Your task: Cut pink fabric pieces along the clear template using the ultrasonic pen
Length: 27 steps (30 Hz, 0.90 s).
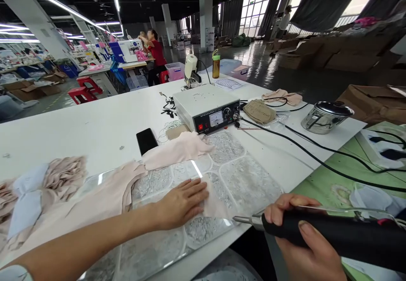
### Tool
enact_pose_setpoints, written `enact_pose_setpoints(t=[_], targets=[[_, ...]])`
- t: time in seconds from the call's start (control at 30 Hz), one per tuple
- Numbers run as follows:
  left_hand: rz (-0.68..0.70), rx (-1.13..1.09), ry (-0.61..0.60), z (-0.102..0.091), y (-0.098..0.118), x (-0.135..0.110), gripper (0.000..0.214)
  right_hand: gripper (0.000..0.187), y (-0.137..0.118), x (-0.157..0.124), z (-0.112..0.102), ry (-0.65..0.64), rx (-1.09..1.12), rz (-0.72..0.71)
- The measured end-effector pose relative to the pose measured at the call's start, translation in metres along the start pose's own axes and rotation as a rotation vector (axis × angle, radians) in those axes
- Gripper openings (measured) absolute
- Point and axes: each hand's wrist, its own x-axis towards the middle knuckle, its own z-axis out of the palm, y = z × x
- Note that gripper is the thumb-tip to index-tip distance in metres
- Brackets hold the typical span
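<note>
My left hand [184,203] lies flat, fingers stretched out, on a small pale pink fabric piece [215,198]. Under the fabric is a clear, marbled-pattern board [247,179]. In my right hand [306,234] is a thick black handpiece [345,232] with a pointed metal tip. That tip is close to the fabric's lower right corner, by the board's near edge; whether they touch I cannot tell. Another pink fabric piece [177,150] rests beyond my left hand. Layered pink fabric [91,213] spreads beneath and beside my left forearm.
A control box [207,107] with a dial stands behind the board, near a black phone [146,140]. Black cables [294,139] cross the right side. A lidded metal pot [326,118], brown card pieces [260,112] and a bottle [216,64] are farther back. Bundled fabric [65,173] sits left.
</note>
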Motion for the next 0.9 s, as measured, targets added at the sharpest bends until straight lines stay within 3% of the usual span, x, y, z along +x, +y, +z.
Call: enact_pose_setpoints(t=[0.1,0.17,0.37,0.9], targets=[[0.155,0.000,-0.101,0.004,0.006,0.006,0.044,0.015,0.007,0.005,-0.003,0.085,0.037,-0.063],[0.189,0.000,-0.111,0.003,0.008,0.007,0.043,0.015,0.011,0.006,-0.006,0.123,0.040,-0.081],[0.119,0.035,0.000,0.003,0.009,-0.004,0.044,0.017,0.020,0.001,-0.012,0.165,0.051,-0.064],[0.111,0.042,-0.004,0.010,0.013,-0.012,0.047,0.019,0.039,0.009,0.001,0.192,0.101,-0.041]])
